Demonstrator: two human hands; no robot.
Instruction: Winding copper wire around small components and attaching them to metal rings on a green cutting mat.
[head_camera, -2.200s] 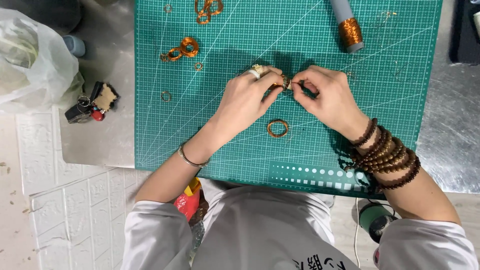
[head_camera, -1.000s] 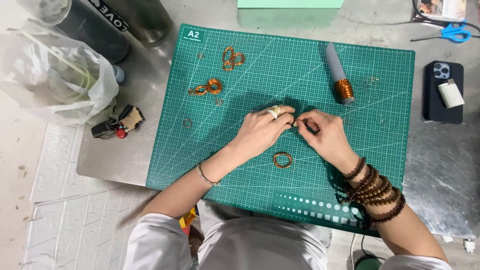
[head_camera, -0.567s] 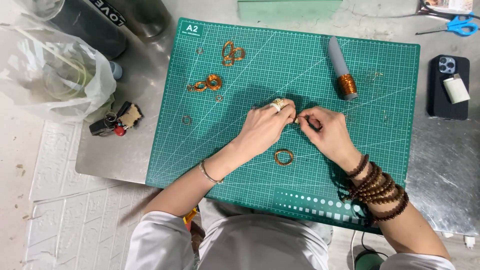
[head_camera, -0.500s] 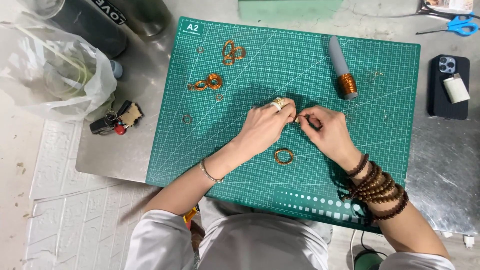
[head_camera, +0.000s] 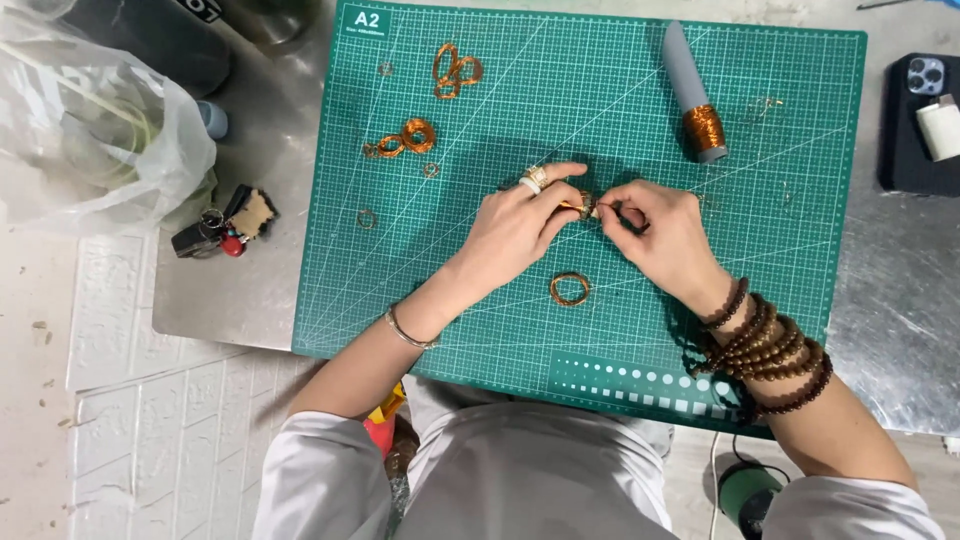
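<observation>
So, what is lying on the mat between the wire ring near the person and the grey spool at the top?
The head view shows both hands there: left hand and right hand, pinching a small copper wire piece together.

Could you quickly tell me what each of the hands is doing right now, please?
Left hand: closed, pinching a small copper wire piece.
Right hand: closed, fingertips pinched on the same piece.

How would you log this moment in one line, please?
left hand: pinching wire ring | right hand: pinching same ring | place: green mat | nearby: loose ring, wire spool
</observation>
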